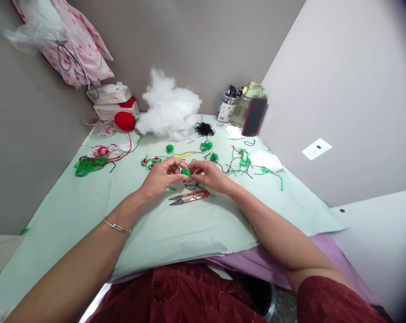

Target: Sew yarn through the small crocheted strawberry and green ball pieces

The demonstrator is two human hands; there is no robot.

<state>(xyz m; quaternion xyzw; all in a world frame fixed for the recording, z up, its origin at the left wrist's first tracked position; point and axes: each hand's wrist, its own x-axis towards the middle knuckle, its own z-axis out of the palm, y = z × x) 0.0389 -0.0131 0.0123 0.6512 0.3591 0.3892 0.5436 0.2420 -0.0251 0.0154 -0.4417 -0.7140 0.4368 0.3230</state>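
Observation:
Between my two hands, above the middle of the table, is a small green crocheted ball (185, 172). My left hand (162, 176) pinches it from the left with thumb and fingers. From the right, my right hand (209, 174) has its fingertips closed against the same ball. Just below them lie thread snips (189, 197) with orange handles, blades pointing left. A yellow crochet hook (183, 154) rests behind my fingers, partly hidden. Two more green balls, one at the left (169, 148) and one at the right (214, 157), sit beyond my hands.
White stuffing (171, 107) is heaped at the back. Red yarn (124, 121) and green yarn (91, 167) lie at left. Black yarn (204, 129), yarn scraps (241, 161), a phone (254, 116), a bottle (241, 110) and a pen can (225, 108) are at right.

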